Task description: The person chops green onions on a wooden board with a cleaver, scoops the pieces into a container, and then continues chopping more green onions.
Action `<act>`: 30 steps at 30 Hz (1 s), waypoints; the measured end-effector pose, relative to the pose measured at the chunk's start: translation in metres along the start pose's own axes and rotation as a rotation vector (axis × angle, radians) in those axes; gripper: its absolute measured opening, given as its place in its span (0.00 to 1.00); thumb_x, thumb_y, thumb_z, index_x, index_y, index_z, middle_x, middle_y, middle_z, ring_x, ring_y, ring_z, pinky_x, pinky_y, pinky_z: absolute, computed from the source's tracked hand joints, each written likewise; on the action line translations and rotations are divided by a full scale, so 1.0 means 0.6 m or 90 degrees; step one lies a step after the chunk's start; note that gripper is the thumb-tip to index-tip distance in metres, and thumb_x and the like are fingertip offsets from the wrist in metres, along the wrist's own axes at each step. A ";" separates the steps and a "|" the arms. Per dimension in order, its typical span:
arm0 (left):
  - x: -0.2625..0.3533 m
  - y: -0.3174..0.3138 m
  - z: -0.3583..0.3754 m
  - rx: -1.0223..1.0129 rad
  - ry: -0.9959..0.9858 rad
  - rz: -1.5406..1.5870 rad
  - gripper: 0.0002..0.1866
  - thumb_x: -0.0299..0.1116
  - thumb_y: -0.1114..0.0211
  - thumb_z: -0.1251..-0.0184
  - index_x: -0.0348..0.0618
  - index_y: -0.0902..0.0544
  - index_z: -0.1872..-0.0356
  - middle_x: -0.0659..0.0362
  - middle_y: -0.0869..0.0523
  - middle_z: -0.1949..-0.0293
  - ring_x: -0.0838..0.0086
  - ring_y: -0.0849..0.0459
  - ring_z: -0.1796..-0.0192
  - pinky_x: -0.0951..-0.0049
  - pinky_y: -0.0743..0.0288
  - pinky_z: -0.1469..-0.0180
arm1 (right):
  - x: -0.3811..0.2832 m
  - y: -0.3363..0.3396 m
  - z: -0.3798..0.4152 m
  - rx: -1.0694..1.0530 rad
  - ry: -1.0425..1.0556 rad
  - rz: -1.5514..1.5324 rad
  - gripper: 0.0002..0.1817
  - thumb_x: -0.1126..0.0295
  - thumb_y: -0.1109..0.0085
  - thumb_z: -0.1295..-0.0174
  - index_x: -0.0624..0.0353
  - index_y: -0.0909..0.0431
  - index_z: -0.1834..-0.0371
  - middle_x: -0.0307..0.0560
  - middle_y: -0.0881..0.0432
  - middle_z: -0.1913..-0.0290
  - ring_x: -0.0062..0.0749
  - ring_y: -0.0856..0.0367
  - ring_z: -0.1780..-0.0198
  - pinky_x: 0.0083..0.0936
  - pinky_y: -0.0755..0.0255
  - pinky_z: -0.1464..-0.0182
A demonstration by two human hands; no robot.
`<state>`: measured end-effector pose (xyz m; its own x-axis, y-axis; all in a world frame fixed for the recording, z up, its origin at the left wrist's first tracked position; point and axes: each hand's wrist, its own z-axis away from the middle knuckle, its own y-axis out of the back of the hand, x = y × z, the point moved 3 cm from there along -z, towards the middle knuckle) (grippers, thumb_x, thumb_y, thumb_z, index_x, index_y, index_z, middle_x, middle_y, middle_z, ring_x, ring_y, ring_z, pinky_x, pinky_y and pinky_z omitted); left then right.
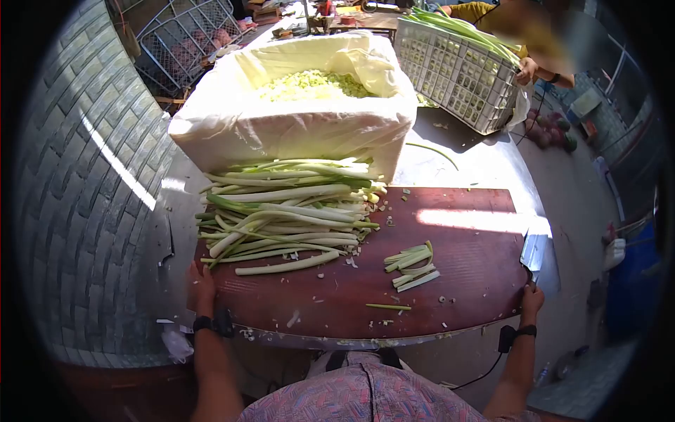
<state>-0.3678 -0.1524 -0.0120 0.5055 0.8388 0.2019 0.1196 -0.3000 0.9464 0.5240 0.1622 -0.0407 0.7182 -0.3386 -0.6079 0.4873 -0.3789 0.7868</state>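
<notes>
Gripping a flat, shiny cleaver (536,247) in my right hand (532,301); my left hand (204,285) meets the reddish-brown board (478,274), its hold unclear.
Long, tubular green-and-white stalks (288,211) heap on its left, short cut pieces (411,266) nearer the middle; a pale, sheet-lined box (295,130) stands beyond.

Table (485,165) holds a bin (295,130) and red board (478,271); board carries scallions (295,197).

Long green onions (288,211), pale-stemmed, lie heaped at ten o'clock on the reddish-brown cutting board (464,267); the broad, shiny cleaver (534,250), at its three-o'clock edge, points toward twelve.
</notes>
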 end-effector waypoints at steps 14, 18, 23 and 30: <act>-0.155 0.028 -0.104 -0.056 -0.004 -0.018 0.23 0.45 0.49 0.27 0.38 0.27 0.41 0.43 0.24 0.42 0.45 0.27 0.40 0.50 0.33 0.38 | -0.143 -0.058 0.163 0.020 -0.031 -0.008 0.13 0.64 0.35 0.48 0.62 0.15 0.65 0.56 0.14 0.67 0.49 0.15 0.64 0.39 0.24 0.57; -0.166 0.009 -0.097 -0.069 0.006 -0.058 0.22 0.42 0.49 0.27 0.37 0.28 0.40 0.44 0.24 0.41 0.45 0.27 0.40 0.51 0.33 0.39 | -0.165 -0.047 0.167 0.003 -0.014 -0.012 0.13 0.65 0.34 0.50 0.62 0.15 0.65 0.57 0.15 0.68 0.51 0.16 0.63 0.40 0.24 0.57; -0.149 0.013 -0.072 -0.050 0.001 -0.046 0.21 0.37 0.46 0.28 0.38 0.28 0.38 0.44 0.26 0.39 0.46 0.28 0.38 0.53 0.33 0.37 | -0.153 -0.024 0.152 -0.051 -0.043 -0.096 0.14 0.66 0.33 0.49 0.65 0.15 0.64 0.52 0.15 0.71 0.37 0.16 0.68 0.33 0.24 0.61; 0.007 0.112 0.013 0.152 -0.086 0.022 0.18 0.29 0.43 0.32 0.40 0.25 0.42 0.47 0.29 0.36 0.51 0.33 0.32 0.52 0.37 0.32 | -0.120 0.018 0.181 0.069 -0.002 -0.195 0.12 0.70 0.35 0.46 0.69 0.17 0.64 0.43 0.16 0.74 0.26 0.19 0.73 0.27 0.25 0.66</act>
<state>-0.3509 -0.1728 0.0504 0.6197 0.7634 0.1820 0.2909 -0.4388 0.8502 0.4234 0.0888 0.0001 0.5443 -0.1970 -0.8154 0.6252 -0.5528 0.5509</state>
